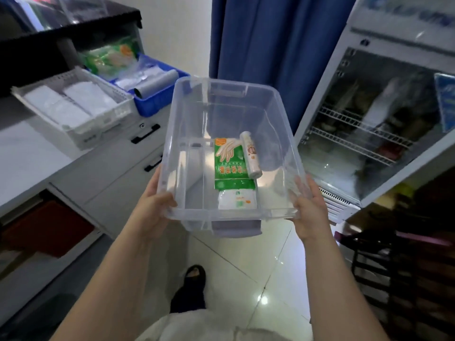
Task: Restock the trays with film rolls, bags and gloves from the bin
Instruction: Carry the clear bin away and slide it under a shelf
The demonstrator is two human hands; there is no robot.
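Gripping clear bin w/ left hand & right hand; fingertips hidden under rim.

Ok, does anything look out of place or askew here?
The grey film roll lies diagonally across the blue plastic tray, one end poking over its front rim. The white slatted tray overhangs the counter edge. Both hands hold the clear plastic bin level.

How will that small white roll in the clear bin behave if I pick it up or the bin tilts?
The small white cylindrical roll will probably roll: it is round and lies loose, partly on the flat green glove packet. It looks light for its size. Its glossy wrapper may be slippery in the clear plastic bin.
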